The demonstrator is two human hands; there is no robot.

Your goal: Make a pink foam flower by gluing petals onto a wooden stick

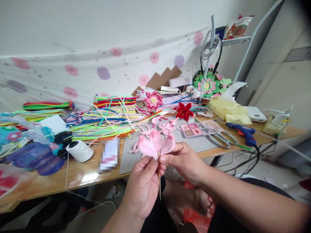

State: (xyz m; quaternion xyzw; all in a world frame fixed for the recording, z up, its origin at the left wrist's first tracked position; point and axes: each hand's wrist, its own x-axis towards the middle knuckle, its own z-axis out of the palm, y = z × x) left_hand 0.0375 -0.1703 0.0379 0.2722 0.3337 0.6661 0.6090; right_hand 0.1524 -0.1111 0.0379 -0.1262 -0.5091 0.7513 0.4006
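A: Principal item, please, with clock centred on it.

B: One pale pink flower point(154, 144), broad petals spread, on a thin pale stem point(159, 191). Held up in front of the bench's point(82, 178) near edge, petals uppermost, stem pointing to six o'clock.

A: How held?

B: By both hands. Left hand point(145, 189), at seven o'clock: fingers pinched about the flower's base and upper stem. Right hand point(187, 161), between three and four: thumb and forefinger closed on the base, just under the right petal.

A: Adjacent stock?

B: At one o'clock, pink petal pieces point(168, 127), loose on a grey mat point(126, 158). At twelve, one deeper pink bloom point(153, 100), pale centre. Between one and two, one red flower point(184, 111), pointed petals.

A: Right-hand side?

B: Between two and three, a palette point(201, 128) of pinks and browns. At three, well apart, one blue glue gun point(250, 137), orange trigger.

A: Left?

B: At nine, one spool of white thread point(81, 150), lying on its side. At ten, pipe cleaners point(116, 111), assorted colours, heaped.
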